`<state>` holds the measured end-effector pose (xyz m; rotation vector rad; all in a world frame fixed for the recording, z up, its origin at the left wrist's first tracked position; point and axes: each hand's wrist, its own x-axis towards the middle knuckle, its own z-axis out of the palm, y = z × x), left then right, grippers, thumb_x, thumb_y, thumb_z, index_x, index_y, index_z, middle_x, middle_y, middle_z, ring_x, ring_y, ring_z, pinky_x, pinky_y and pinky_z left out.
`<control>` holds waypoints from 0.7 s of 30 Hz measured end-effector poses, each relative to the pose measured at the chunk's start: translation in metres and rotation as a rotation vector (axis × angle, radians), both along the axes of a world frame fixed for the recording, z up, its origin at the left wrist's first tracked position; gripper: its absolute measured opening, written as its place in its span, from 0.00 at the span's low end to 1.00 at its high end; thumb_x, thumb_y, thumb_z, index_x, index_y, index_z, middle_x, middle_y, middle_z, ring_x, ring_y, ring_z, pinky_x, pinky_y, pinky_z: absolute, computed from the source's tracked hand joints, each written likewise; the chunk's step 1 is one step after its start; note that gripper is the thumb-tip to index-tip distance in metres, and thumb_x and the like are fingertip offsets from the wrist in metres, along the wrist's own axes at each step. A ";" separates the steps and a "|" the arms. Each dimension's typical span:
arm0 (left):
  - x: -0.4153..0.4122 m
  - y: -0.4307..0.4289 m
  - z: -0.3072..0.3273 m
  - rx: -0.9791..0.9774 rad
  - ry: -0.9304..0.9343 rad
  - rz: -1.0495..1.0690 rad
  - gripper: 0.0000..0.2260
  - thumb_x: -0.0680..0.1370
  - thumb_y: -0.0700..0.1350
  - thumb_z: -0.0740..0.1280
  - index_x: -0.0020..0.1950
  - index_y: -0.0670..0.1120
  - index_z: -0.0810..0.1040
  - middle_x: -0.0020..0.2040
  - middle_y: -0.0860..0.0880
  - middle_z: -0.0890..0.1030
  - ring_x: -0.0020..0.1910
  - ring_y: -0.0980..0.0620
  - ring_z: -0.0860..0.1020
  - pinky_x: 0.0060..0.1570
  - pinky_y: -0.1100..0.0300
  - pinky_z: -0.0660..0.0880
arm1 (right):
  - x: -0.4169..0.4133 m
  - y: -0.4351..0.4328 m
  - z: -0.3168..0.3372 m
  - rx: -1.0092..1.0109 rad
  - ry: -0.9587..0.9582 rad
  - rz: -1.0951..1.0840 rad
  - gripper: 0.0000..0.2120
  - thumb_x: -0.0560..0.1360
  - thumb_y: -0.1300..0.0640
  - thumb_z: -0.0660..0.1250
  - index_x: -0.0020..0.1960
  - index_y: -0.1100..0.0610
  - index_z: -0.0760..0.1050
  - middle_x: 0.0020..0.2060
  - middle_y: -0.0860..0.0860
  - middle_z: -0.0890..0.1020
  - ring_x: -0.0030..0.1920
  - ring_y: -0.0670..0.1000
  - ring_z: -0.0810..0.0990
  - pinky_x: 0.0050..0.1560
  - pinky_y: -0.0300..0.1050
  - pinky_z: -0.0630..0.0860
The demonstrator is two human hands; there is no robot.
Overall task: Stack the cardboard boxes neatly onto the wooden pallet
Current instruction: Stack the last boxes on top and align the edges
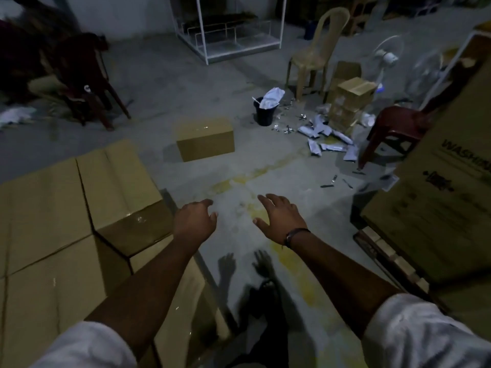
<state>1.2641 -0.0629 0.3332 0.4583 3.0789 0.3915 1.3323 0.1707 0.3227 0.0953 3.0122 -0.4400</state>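
A single taped cardboard box (206,138) lies on the concrete floor ahead of me. Several stacked cardboard boxes (66,208) fill the left side, close to my left arm. My left hand (195,221) and my right hand (281,219) reach forward over the bare floor, fingers relaxed and spread, holding nothing. Both are well short of the lone box. A wooden pallet (385,251) shows at the right under a large printed carton (438,208).
A black bucket (264,112) with paper, scattered wrappers (326,139), a small box stack (350,102), a beige chair (316,51), a maroon stool (396,128) and a fan (385,57) stand beyond. Dark chairs (85,78) sit at the left, a white frame (228,27) at the back.
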 end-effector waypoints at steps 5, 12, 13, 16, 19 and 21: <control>-0.102 0.038 -0.017 0.054 -0.036 0.146 0.20 0.78 0.57 0.67 0.68 0.52 0.78 0.59 0.47 0.84 0.57 0.44 0.82 0.56 0.49 0.80 | -0.103 0.059 -0.005 0.032 -0.015 0.097 0.33 0.80 0.38 0.60 0.80 0.50 0.55 0.77 0.54 0.62 0.74 0.59 0.62 0.69 0.56 0.64; -0.211 0.101 -0.022 0.083 -0.092 0.212 0.20 0.78 0.56 0.66 0.68 0.52 0.78 0.59 0.46 0.84 0.58 0.43 0.82 0.57 0.49 0.79 | -0.240 0.134 0.004 -0.010 -0.025 0.127 0.33 0.80 0.38 0.61 0.80 0.50 0.57 0.76 0.54 0.64 0.74 0.59 0.63 0.70 0.57 0.65; -0.223 0.111 -0.021 0.081 -0.098 0.219 0.20 0.78 0.56 0.66 0.68 0.52 0.78 0.59 0.46 0.84 0.57 0.43 0.82 0.57 0.49 0.79 | -0.259 0.142 0.004 -0.028 -0.018 0.122 0.33 0.79 0.38 0.61 0.80 0.51 0.58 0.76 0.54 0.65 0.74 0.59 0.64 0.70 0.58 0.66; -0.265 0.138 -0.026 0.071 -0.114 0.237 0.19 0.78 0.56 0.66 0.68 0.53 0.78 0.58 0.46 0.84 0.57 0.43 0.82 0.57 0.49 0.79 | -0.315 0.164 -0.002 -0.048 -0.035 0.141 0.33 0.79 0.39 0.61 0.80 0.51 0.58 0.76 0.54 0.65 0.73 0.59 0.65 0.70 0.57 0.66; -0.316 0.161 -0.043 0.088 -0.143 0.281 0.19 0.78 0.56 0.66 0.67 0.53 0.78 0.58 0.47 0.85 0.57 0.44 0.82 0.56 0.49 0.79 | -0.378 0.184 -0.018 -0.050 -0.065 0.188 0.34 0.79 0.38 0.61 0.80 0.50 0.57 0.76 0.54 0.64 0.74 0.59 0.64 0.70 0.57 0.66; -0.353 0.176 -0.055 0.120 -0.163 0.333 0.19 0.77 0.58 0.66 0.67 0.53 0.78 0.58 0.47 0.85 0.57 0.45 0.82 0.56 0.49 0.80 | -0.422 0.200 -0.032 -0.051 -0.084 0.224 0.34 0.79 0.37 0.60 0.80 0.51 0.57 0.76 0.53 0.65 0.74 0.58 0.64 0.70 0.56 0.66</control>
